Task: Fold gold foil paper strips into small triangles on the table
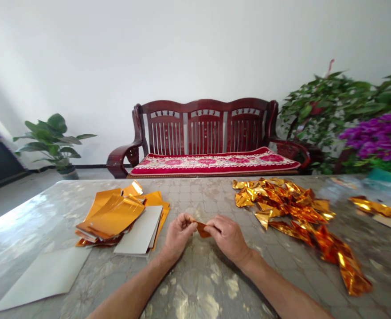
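While the left hand and right hand pinch a foil scrap, flat and creased foil lie either side

Their fingers press together on the scrap from both sides, just above the bench. Left of the fingers, a stack of gold foil sheets lies flat, beside white card. Right of them spreads a heap of creased foil. Judging by these piles, much of the foil looks worked, though a sizable flat stack remains.

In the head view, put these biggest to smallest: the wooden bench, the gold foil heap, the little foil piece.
1. wooden bench
2. gold foil heap
3. little foil piece
The bench looks largest though farthest.
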Tool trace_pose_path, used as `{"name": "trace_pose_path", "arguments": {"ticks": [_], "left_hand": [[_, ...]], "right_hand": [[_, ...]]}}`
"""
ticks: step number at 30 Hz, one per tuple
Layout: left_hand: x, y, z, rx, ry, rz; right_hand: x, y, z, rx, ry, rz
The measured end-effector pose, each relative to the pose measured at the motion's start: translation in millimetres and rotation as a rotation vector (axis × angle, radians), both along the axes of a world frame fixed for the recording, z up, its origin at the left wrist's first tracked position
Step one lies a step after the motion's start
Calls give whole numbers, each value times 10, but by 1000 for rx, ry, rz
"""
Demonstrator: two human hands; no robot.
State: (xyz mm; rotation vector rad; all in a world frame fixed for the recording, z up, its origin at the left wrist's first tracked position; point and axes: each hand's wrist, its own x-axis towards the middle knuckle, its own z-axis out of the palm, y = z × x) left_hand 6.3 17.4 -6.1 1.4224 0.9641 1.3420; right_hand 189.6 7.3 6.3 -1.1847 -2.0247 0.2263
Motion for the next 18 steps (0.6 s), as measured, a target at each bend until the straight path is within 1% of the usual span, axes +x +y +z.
{"name": "trace_pose_path", "arguments": {"ticks": [2, 5, 7, 9, 11, 13, 14, 18], "left_hand": [[10, -10, -18, 32, 29, 37], [23, -40, -33, 117, 123, 169], [22, -64, -24, 219, 226, 262], [10, -84, -3, 368, 340, 320], [-8, -104, 27, 543, 439, 341], [-30, -128, 61, 704, 536, 338], [-43, -142, 79, 772, 591, 333], [-89, -198, 144, 980, 777, 254]], "right_hand": [[15, 11, 20, 28, -33, -15], [34, 19, 69, 115, -55, -49], [36, 11, 91, 186, -21, -93], [17, -12, 90, 188, 33, -108], [-26, -48, 71, 82, 82, -37], [-82, -87, 52, -85, 159, 80], [-109, -103, 48, -159, 211, 117], [-172, -117, 63, -395, 489, 166]]}}
